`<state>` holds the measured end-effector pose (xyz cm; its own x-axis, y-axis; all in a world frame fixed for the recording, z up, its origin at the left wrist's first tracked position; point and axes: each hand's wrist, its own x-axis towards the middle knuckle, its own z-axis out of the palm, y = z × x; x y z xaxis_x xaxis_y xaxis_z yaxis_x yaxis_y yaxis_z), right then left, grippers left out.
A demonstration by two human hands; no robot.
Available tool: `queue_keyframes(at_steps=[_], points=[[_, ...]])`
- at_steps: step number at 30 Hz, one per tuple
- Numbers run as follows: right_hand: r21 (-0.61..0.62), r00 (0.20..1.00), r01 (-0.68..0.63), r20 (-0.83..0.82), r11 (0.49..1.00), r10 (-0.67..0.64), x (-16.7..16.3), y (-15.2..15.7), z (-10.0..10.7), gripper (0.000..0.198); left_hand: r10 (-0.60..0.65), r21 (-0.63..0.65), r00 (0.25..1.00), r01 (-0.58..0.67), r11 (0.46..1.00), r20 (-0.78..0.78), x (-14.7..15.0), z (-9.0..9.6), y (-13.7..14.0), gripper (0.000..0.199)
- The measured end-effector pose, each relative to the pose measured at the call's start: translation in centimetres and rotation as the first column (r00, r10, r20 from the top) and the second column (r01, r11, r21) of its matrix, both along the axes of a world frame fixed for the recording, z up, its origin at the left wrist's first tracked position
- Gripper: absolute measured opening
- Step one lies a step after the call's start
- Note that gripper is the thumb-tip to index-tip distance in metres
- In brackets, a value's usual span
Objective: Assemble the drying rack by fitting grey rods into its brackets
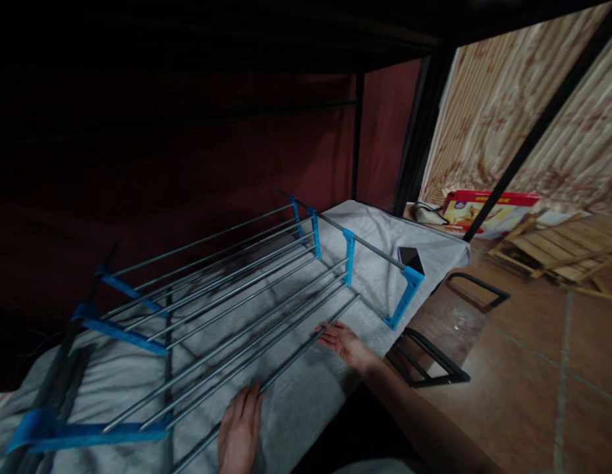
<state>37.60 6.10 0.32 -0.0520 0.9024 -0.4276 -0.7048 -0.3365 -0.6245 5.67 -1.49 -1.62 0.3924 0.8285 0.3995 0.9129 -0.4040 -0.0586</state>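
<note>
A folding clothes drying rack (280, 301) with grey metal rods and blue plastic brackets lies across a grey blanket (306, 395). My left hand (240, 424) is on the rack's nearest rod at the bottom middle, back of the hand up, its fingers closed over the rod. Farther right along that same rod is my right hand (342, 343), whose fingers close lightly around it near its right end. The undersides of both grips are hidden. Blue brackets (406, 296) join the rods to the side bars at the rack's right end, with similar ones at the left.
A dark phone-like slab (411, 259) lies on the blanket behind the right bracket. Black metal frames (429, 362) stand beside the bed over the tiled floor (533, 368). Farther right are a folded wooden piece (567, 247) and a red-and-yellow box (483, 214). A black post (533, 135) slants across.
</note>
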Motion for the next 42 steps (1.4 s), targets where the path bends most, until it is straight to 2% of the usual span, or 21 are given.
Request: queue_keyframes(at_steps=[6,11,17,24,28,37,42], points=[[-0.038,1.0,0.021,-0.019,0.999,-0.021,-0.1,-0.1,0.7,0.02,0.074,-0.073,0.995,-0.069,0.995,0.066,0.5,0.4,-0.5,0.037],[-0.03,0.999,0.023,-0.026,0.999,-0.024,-0.1,-0.2,0.5,0.015,0.088,-0.119,0.996,-0.083,0.989,0.031,0.6,0.3,-0.7,0.039],[-0.015,0.999,-0.022,0.039,1.0,0.022,0.4,-0.3,0.2,0.023,0.157,-0.17,0.986,-0.146,0.975,0.053,1.6,1.4,-1.0,0.039],[-0.014,0.998,-0.039,0.054,0.999,0.04,0.8,-0.6,0.3,0.026,0.169,-0.257,0.985,-0.154,0.954,0.038,2.5,2.4,-1.5,0.039],[0.001,0.998,-0.022,0.067,1.0,0.022,0.9,-0.6,0.0,0.022,0.169,-0.324,0.985,-0.152,0.934,0.024,3.2,2.9,-1.5,0.039],[-0.005,0.997,-0.037,0.075,0.999,0.037,1.7,-0.5,-1.0,0.016,0.178,-0.427,0.984,-0.154,0.891,0.015,4.5,3.8,-1.8,0.035],[0.007,0.993,-0.066,0.096,0.998,0.065,2.1,-0.6,-1.6,0.014,0.199,-0.455,0.98,-0.171,0.874,0.015,4.7,4.4,-1.8,0.039]])
